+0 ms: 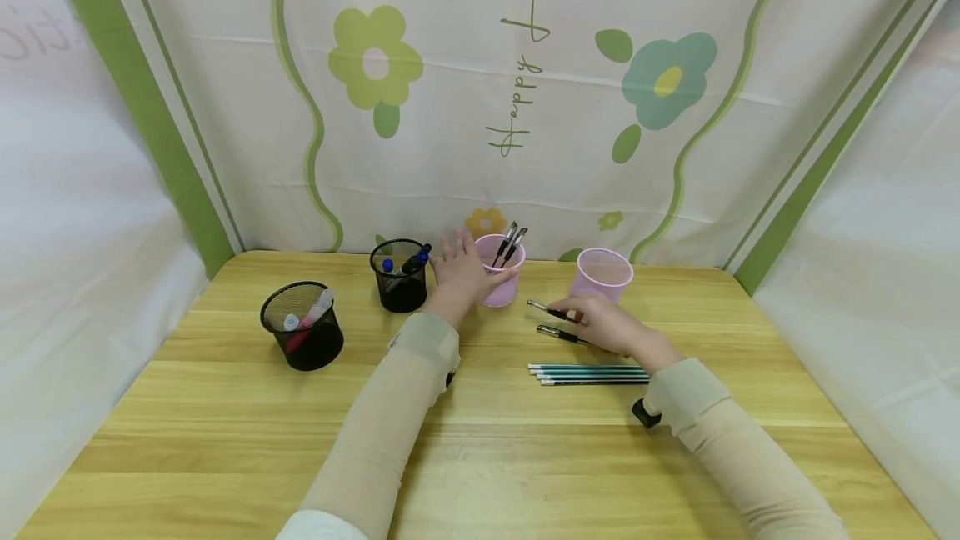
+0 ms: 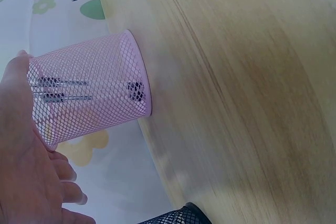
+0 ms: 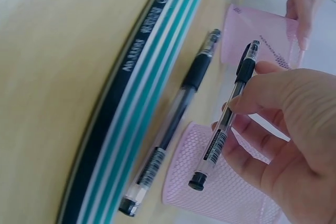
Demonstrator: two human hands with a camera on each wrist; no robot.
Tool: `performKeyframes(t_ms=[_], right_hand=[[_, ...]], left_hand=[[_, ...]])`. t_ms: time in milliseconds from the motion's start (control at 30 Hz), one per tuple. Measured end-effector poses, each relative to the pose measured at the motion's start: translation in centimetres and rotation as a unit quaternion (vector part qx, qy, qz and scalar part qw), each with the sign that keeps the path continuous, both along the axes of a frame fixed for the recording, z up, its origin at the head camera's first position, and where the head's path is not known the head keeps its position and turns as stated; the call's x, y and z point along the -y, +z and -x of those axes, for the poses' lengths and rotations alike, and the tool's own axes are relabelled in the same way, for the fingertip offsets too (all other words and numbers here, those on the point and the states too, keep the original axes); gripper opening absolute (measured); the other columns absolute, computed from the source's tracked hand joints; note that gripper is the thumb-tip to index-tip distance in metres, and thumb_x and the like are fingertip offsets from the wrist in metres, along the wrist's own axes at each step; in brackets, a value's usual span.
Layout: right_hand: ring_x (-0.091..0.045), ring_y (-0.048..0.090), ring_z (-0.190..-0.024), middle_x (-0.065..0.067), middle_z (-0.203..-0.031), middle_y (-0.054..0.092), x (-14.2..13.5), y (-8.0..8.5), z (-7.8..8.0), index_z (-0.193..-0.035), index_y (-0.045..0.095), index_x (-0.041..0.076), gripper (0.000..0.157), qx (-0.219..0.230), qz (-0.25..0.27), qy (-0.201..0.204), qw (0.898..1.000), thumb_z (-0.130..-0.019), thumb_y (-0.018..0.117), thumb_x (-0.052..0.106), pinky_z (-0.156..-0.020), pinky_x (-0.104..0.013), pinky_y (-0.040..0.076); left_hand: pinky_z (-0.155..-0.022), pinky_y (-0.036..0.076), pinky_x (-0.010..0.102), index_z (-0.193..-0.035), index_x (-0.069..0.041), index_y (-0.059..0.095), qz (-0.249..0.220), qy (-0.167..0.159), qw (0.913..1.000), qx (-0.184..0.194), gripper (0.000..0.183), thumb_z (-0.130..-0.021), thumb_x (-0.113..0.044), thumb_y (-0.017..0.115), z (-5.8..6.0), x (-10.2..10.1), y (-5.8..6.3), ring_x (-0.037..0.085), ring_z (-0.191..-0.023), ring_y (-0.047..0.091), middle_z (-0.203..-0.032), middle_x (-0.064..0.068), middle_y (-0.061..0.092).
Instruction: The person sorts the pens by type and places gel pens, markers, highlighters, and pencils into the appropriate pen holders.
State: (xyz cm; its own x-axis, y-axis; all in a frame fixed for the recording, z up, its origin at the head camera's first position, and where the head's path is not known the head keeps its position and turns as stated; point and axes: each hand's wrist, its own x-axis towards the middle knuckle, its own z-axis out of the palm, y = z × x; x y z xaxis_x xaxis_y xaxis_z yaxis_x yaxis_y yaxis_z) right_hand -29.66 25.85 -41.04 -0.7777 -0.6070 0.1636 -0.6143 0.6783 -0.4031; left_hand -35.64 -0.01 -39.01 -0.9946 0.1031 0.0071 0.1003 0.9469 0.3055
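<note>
My right hand (image 1: 596, 322) pinches a clear-barrelled gel pen (image 3: 214, 146) with a black cap, holding it raised above the table. A second gel pen (image 1: 558, 333) lies on the wood below it. My left hand (image 1: 459, 277) rests against a pink mesh pen cup (image 2: 100, 80), its thumb along the rim and its other fingers spread out straight. Two black-capped gel pens (image 1: 513, 245) stand tilted inside that cup. Another pink mesh cup (image 1: 602, 272) stands just behind my right hand, partly hidden by it.
Several pencils (image 1: 585, 374), green and black, lie side by side in front of my right hand. On the left, one black mesh cup (image 1: 403, 297) holds blue-capped and black pens. A nearer black mesh cup (image 1: 315, 348) holds pinkish and white-tipped pens. A printed curtain (image 1: 450, 165) hangs behind the table.
</note>
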Motion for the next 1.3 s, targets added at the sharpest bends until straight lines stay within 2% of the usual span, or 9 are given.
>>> performKeyframes(t_ms=[167,300,467,600,767,867,1033,1167,1300], right_hand=[[-0.023,0.064,-0.089,-0.012,-0.114,0.071,0.0,0.8,-0.1,-0.135,0.065,-0.001,0.053,0.013,0.002,-0.006,1.0,-0.085,0.064,-0.018,-0.076,-0.036,0.055],[-0.027,0.065,-0.089,-0.015,-0.112,0.07,0.2,1.4,-0.3,-0.135,0.065,-0.001,0.056,0.017,0.02,-0.004,1.0,-0.083,0.059,-0.02,-0.075,-0.036,0.055],[-0.035,0.066,-0.093,-0.018,-0.11,0.069,0.4,2.1,-0.4,-0.135,0.065,-0.003,0.056,0.019,0.037,-0.002,0.999,-0.082,0.053,-0.021,-0.079,-0.041,0.057],[-0.033,0.066,-0.095,-0.015,-0.112,0.069,0.7,2.8,-0.4,-0.134,0.065,-0.004,0.055,0.013,0.046,0.002,0.999,-0.083,0.054,-0.02,-0.08,-0.044,0.057],[-0.032,0.067,-0.091,-0.013,-0.107,0.07,0.8,3.9,-0.2,-0.134,0.065,-0.005,0.053,0.008,0.071,0.007,0.997,-0.083,0.057,-0.021,-0.077,-0.037,0.058],[-0.03,0.067,-0.086,-0.017,-0.107,0.07,0.8,4.4,-0.1,-0.133,0.065,-0.006,0.051,0.003,0.094,-0.001,0.996,-0.084,0.058,-0.02,-0.073,-0.034,0.057],[-0.03,0.069,-0.091,-0.023,-0.118,0.069,1.2,5.1,0.3,-0.134,0.065,-0.005,0.052,0.0,0.119,-0.033,0.992,-0.085,0.055,-0.018,-0.076,-0.034,0.057],[-0.034,0.067,-0.101,-0.021,-0.124,0.067,1.9,5.4,0.9,-0.14,0.062,0.001,0.054,0.035,0.152,-0.076,0.985,-0.088,0.054,-0.013,-0.068,-0.029,0.054],[-0.035,0.06,-0.111,-0.02,-0.132,0.06,2.7,5.5,1.4,-0.149,0.054,0.005,0.06,0.078,0.223,-0.111,0.965,-0.091,0.055,-0.01,-0.067,-0.024,0.051]], left_hand=[[-0.12,0.014,0.063,-0.164,0.0,0.004,0.002,0.001,1.0,-0.004,0.123,-0.087,-0.086,0.045,0.1,0.0,-0.1,0.042,-0.155,0.003,-0.17,0.019,0.004],[-0.12,0.014,0.063,-0.164,0.0,0.004,0.005,0.003,1.0,-0.003,0.124,-0.086,-0.088,0.043,0.2,0.0,-0.2,0.042,-0.155,0.003,-0.17,0.019,0.004],[-0.12,0.014,0.063,-0.164,0.0,0.004,0.009,0.004,0.9999,-0.006,0.126,-0.084,-0.09,0.042,0.2,0.0,-0.2,0.042,-0.155,0.003,-0.17,0.019,0.005],[-0.12,0.015,0.063,-0.164,0.0,0.003,0.009,0.006,0.9999,-0.008,0.125,-0.085,-0.088,0.044,0.1,0.0,-0.3,0.042,-0.155,0.004,-0.17,0.019,0.005],[-0.12,0.014,0.064,-0.164,0.0,0.003,0.003,0.004,0.9999,-0.009,0.124,-0.086,-0.087,0.045,0.2,0.0,-0.4,0.043,-0.155,0.004,-0.17,0.02,0.005],[-0.12,0.014,0.064,-0.164,0.001,0.004,0.004,0.002,0.9999,-0.012,0.124,-0.086,-0.087,0.045,0.2,0.0,-0.4,0.043,-0.155,0.004,-0.17,0.02,0.005],[-0.12,0.014,0.064,-0.164,0.0,0.004,0.0,0.002,0.9999,-0.012,0.123,-0.087,-0.086,0.046,0.2,0.0,-0.3,0.043,-0.155,0.004,-0.17,0.021,0.005],[-0.12,0.014,0.063,-0.164,0.0,0.003,0.003,0.004,0.9999,-0.009,0.122,-0.087,-0.085,0.046,0.1,0.0,-0.2,0.043,-0.155,0.003,-0.17,0.021,0.005],[-0.12,0.016,0.063,-0.164,0.0,0.004,0.009,0.005,0.9999,-0.01,0.122,-0.087,-0.086,0.046,0.0,-0.1,-0.1,0.043,-0.155,0.005,-0.17,0.021,0.006]])
